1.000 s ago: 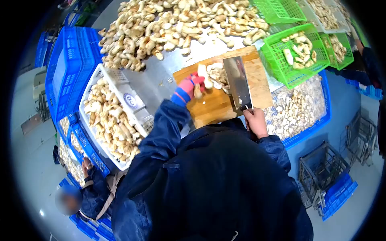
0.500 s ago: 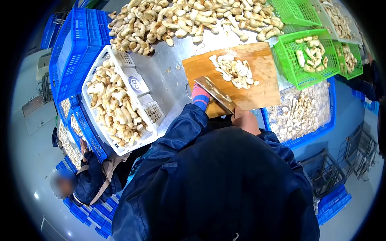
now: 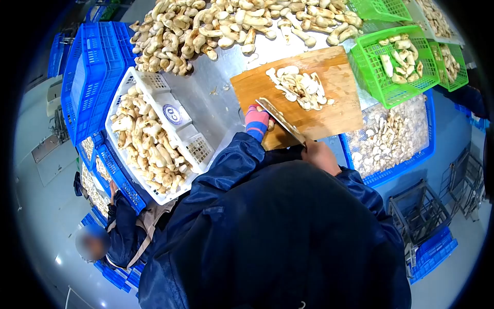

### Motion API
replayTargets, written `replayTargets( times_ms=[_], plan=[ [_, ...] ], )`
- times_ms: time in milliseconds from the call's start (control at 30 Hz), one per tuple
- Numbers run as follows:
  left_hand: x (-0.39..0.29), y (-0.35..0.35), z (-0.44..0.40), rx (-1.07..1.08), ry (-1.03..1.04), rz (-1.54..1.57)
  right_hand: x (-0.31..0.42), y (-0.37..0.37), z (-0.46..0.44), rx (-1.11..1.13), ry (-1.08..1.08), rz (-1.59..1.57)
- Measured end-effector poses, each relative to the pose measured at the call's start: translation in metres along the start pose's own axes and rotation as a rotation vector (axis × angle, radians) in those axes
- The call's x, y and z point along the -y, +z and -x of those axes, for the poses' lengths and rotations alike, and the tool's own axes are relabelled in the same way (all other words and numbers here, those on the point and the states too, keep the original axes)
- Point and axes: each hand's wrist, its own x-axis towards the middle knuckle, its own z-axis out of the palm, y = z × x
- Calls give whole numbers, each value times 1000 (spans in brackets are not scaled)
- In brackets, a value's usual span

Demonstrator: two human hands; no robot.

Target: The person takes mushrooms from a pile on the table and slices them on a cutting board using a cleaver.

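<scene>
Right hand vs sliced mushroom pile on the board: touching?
Apart. Head view: bare cutting board shows between the right hand and the sliced mushroom pile.

The cutting board [image 3: 337, 77] is of smooth wood, slightly shiny. The table [image 3: 211, 92] is of glossy metal, and the knife blade [image 3: 280, 119] looks also metallic. The white crate [image 3: 184, 132] at left is of plastic; the left sleeve [image 3: 231, 159], of shiny cloth.
</scene>
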Motion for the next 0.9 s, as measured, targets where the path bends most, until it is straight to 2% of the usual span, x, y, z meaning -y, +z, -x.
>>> replayTargets(
  times_ms=[267, 333, 433, 533, 567, 667, 700, 800, 900],
  plan=[
    [-39, -21, 18, 95, -114, 191, -7, 18, -12, -82, -71, -22],
    [-23, -10, 9, 172, -227, 462, 4, 24, -27, -188, -77, -149],
    [-16, -11, 4, 198, -142, 240, -8, 40, -81, -253, -297, -40],
    [-19, -20, -6, 158, 162, -153, -7, 17, -81, -236, -103, 42],
    [-21, -22, -7, 146, 264, -284, -7, 6, -76, -243, -141, 21],
    [-55, -37, -4, 319, 266, -312, -23, -18, -59, -261, -279, 13],
    [-59, -38, -9, 376, 280, -337, -23, -24, -54, -231, -260, 52],
    [-52, -33, -18, 381, 304, -337, -25, -38, -42, -142, -210, 156],
    [-45, -33, -20, 392, 268, -262, -34, -37, -38, -134, -250, 175]
  ],
)
